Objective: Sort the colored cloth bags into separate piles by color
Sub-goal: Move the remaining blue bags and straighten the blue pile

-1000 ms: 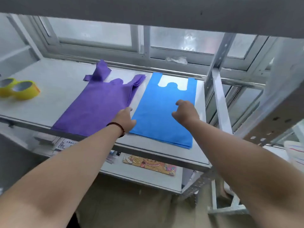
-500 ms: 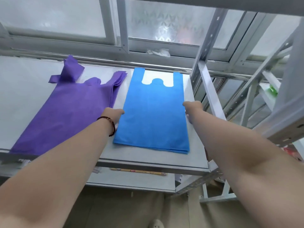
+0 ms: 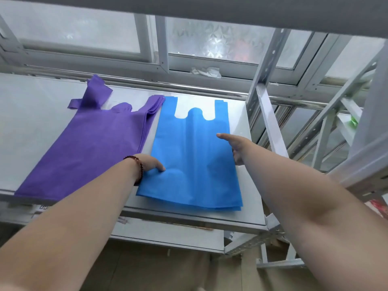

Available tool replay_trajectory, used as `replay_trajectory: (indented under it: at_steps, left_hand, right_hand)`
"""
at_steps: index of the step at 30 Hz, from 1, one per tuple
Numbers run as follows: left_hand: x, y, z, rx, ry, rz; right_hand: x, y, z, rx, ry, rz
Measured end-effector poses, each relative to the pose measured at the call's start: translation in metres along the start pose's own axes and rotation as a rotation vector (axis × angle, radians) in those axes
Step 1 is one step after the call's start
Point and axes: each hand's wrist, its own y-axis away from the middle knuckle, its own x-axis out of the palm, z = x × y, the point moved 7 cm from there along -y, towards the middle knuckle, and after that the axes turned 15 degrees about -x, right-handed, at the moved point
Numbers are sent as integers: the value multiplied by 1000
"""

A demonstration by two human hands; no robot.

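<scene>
A flat stack of blue cloth bags (image 3: 195, 162) lies on the right part of a white shelf (image 3: 31, 122), handles toward the window. Left of it, almost touching, lies a stack of purple cloth bags (image 3: 94, 148), with one handle folded up at the back. My left hand (image 3: 150, 162) holds the blue stack's left edge, thumb on top and fingers hidden under the cloth. At the stack's right edge my right hand (image 3: 235, 145) has its thumb lying over the top and its fingers below the edge.
A slanted white metal post (image 3: 270, 127) of the rack stands just right of the blue stack. A window runs behind the shelf, with crumpled white plastic (image 3: 206, 71) on its sill. A lower shelf (image 3: 168, 234) sits beneath, and another rack frame stands at far right.
Both hands moved from resting on and beside the bags to the blue stack's two side edges, thumbs now over the top. The view shifted right, so the yellow tape rolls left the frame.
</scene>
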Motion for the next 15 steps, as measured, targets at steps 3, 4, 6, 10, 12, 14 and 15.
replay_trajectory:
  at_steps: [3, 4, 6, 10, 12, 14, 15]
  left_hand:
    - [-12, 4, 26, -55, -1, 85]
    - [-16, 5, 33, -59, 5, 113]
    - [-23, 4, 46, -53, 69, 170]
    - [-26, 3, 52, 16, 77, 186]
    - [-28, 2, 49, 73, 30, 138]
    - [-32, 4, 41, 143, 22, 123]
    - [-32, 8, 37, 182, 30, 140]
  right_hand:
    - [11, 13, 8, -25, -9, 26]
    - [15, 11, 7, -27, -14, 40]
    - [26, 9, 4, -1, -16, 53]
    - [41, 18, 5, -13, 59, 27]
    - [36, 24, 17, -117, 85, -23]
    - [24, 34, 34, -231, 106, -100]
    - [19, 43, 43, -283, 95, -129]
